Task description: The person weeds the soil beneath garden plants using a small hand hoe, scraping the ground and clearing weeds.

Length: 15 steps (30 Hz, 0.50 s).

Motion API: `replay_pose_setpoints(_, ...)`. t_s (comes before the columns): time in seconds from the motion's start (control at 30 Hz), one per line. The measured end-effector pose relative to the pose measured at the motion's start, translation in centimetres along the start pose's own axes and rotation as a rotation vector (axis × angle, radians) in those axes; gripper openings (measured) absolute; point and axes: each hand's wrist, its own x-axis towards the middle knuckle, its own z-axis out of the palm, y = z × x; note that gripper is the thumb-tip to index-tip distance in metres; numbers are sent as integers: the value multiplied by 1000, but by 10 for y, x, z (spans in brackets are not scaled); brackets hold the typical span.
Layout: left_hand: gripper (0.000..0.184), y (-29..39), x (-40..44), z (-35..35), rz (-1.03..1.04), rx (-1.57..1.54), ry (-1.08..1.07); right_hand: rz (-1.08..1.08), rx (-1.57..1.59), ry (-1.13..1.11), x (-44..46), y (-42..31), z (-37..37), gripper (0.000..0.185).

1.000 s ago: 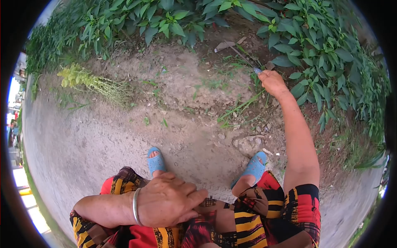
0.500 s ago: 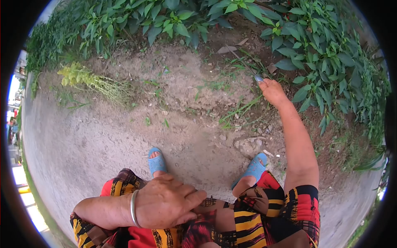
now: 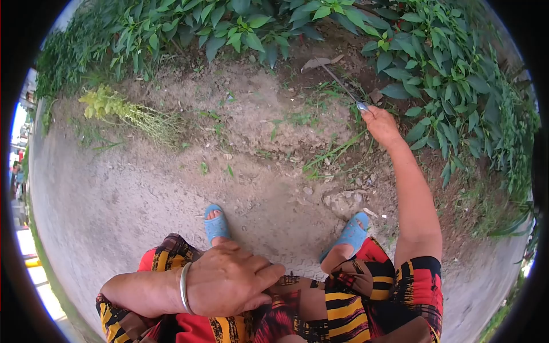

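My right hand (image 3: 381, 124) is closed around the handle end of a small hand hoe (image 3: 342, 84). Its thin metal shaft runs up and left to a flat blade, which is at the soil beside the green plants. Short grass (image 3: 334, 155) grows just below that hand. My left hand (image 3: 231, 280), with a silver bangle at the wrist, rests across my lap on the patterned clothing (image 3: 343, 311). Its fingers are loosely bent and slightly apart, and no object shows in them.
Leafy pepper-like plants (image 3: 452, 86) line the top and right. A pulled-up-looking yellowish plant (image 3: 134, 114) lies on the soil at left. Blue slippers (image 3: 217, 226) stand on the grey concrete path (image 3: 114, 217). Stones and debris (image 3: 345, 201) lie near the right foot.
My right hand has shifted slightly right and up, and the hoe's blade has turned and come into fuller view. My left hand stays where it was.
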Motion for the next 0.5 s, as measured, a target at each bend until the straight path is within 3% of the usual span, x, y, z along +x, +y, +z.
replay_pose_setpoints(0.13, 45, -2, 1, 0, 8, 16, 50, -52, -129, 113, -3, 27, 20, 32)
replay_pose_setpoints(0.2, 44, -3, 0, 0, -6, 22, 60, 78, 100, 23, -2, 44, 22, 32)
replay_pose_setpoints(0.3, 44, -5, -2, 3, -5, 18, 60, 188, 141, -142, -11, 28, -13, 31)
replay_pose_setpoints(0.4, 50, -3, -1, -1, -17, -6, -2, 110, 5, -97, -12, 8, -21, 31)
replay_pose_setpoints(0.5, 50, -2, 3, -2, -1, -23, -5, 151, 115, -52, 6, -13, -6, 32)
